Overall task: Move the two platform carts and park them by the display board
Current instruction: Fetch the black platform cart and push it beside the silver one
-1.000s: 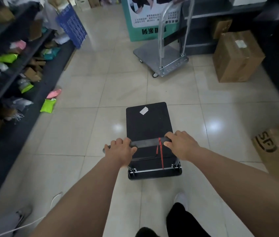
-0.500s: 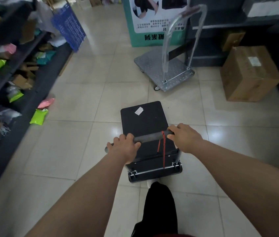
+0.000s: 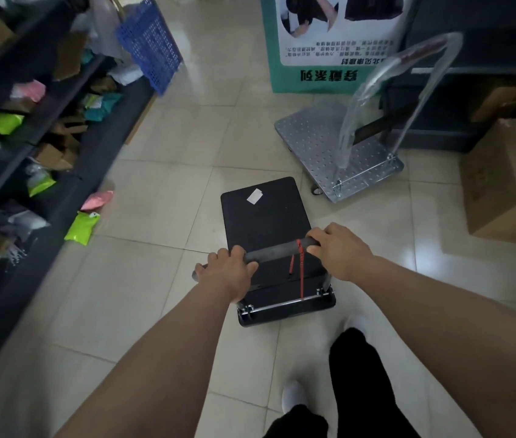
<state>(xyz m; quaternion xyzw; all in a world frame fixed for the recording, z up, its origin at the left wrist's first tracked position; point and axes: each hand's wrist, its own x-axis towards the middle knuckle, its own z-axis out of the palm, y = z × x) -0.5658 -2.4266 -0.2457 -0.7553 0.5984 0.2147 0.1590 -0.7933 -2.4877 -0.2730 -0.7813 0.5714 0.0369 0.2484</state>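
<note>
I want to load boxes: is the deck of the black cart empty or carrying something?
Almost empty. The black cart carries only a small white label lying flat on its deck.

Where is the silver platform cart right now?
Head view, upper right: the silver platform cart stands parked beside the green display board, ahead-right of the black cart.
</note>
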